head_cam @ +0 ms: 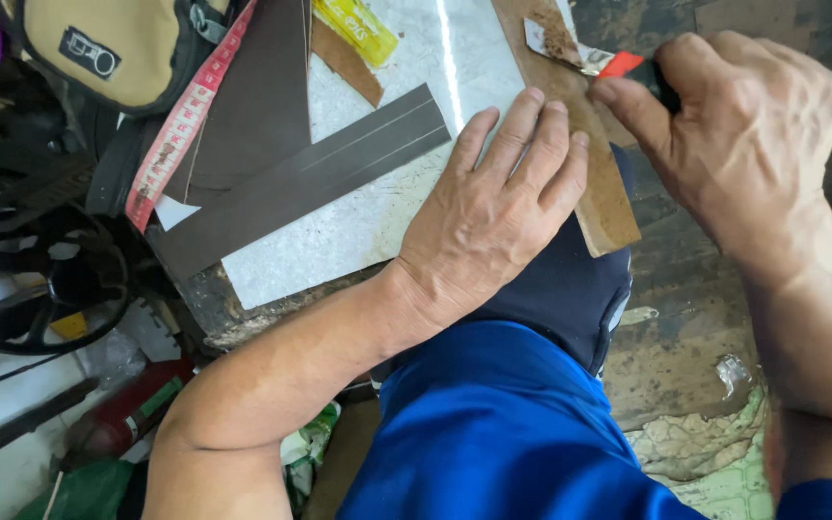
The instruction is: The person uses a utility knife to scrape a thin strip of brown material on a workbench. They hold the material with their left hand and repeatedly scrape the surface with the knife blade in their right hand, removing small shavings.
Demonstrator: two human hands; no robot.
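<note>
Under the flat-pressed left hand point(493, 217) lies a brown leather strip point(601, 188). The right hand point(739, 144) grips a red-handled knife point(628, 67), its blade on the strip's far end; the skiving looks barely begun.

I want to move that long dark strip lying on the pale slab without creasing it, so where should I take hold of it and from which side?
Pinch the dark strip at its lower left end, coming from the left edge of the pale slab. That end seems to overhang the slab, so a grip could close above and below it. The rest lies flat, and the upper right end sits close to the left hand pressing the brown strip.
</note>
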